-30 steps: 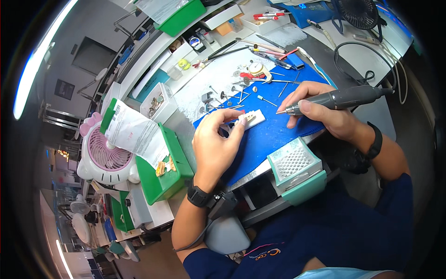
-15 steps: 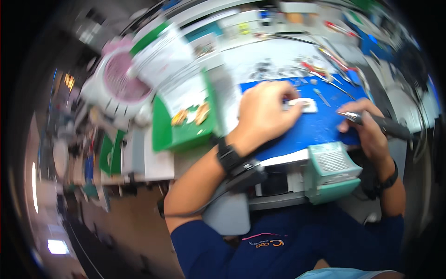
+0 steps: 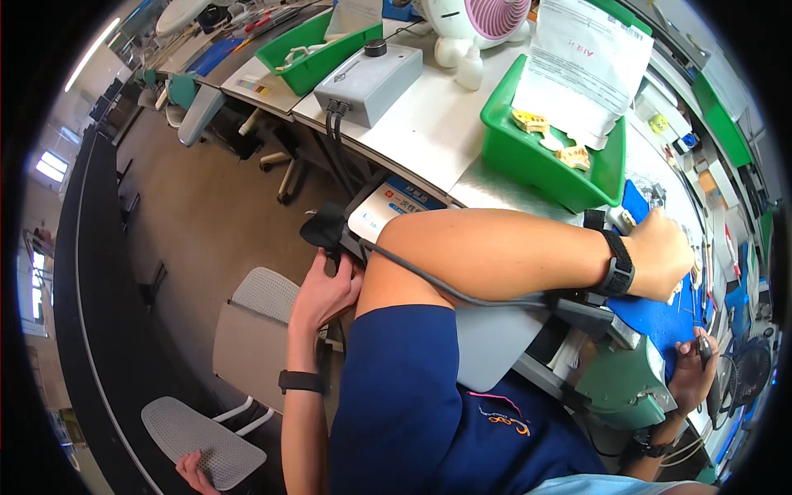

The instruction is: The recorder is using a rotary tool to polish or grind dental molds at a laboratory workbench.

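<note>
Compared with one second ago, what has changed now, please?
The view has swung left, so the green bin and the blue mat now lie farther right in the picture. Another person's hand has come into view beside the left elbow. The right hand still holds the dark handpiece; the left hand stays over the mat, but whether it still holds the white piece is unclear.

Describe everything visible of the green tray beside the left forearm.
The green tray is open-topped, roughly rectangular and looks like glossy plastic. It sits upright on the bench, just beyond the left forearm; whether they touch is unclear. Yellowish-and-white pieces lie inside, and a printed paper sheet leans up from it.
</note>
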{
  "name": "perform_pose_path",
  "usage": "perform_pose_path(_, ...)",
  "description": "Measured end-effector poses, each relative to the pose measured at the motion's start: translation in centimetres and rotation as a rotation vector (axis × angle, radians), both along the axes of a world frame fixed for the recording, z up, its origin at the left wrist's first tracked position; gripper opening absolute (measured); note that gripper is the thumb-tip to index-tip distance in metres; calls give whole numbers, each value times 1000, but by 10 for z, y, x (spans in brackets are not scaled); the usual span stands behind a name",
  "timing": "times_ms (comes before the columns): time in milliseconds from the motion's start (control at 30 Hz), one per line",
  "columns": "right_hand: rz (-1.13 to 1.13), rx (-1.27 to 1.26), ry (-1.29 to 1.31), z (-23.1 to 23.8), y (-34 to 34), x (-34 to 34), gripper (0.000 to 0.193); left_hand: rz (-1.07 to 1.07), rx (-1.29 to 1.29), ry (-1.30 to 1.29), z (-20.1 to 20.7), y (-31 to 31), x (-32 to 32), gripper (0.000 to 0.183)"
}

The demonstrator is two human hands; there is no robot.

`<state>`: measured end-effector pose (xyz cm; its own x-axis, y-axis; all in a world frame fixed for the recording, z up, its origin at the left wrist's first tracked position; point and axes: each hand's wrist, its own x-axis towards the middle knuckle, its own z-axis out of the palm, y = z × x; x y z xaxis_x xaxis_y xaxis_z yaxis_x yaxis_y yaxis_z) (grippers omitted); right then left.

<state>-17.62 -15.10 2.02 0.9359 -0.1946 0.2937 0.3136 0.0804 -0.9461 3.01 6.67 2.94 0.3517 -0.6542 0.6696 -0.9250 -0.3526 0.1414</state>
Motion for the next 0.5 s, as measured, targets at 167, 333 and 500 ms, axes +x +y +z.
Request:
perform_pose_path(167, -7, 20, 8, 0, 1, -1, 45, -167, -65, 73, -4, 4, 5, 13)
perform_pose_path(333, 13, 22, -3, -1, 3, -1, 47, -327, 81, 259, 9, 9, 14, 14)
perform_pose_path(500, -31, -6, 10, -1, 6, -2, 42, -187, -36, 144, 2, 8, 5, 15)
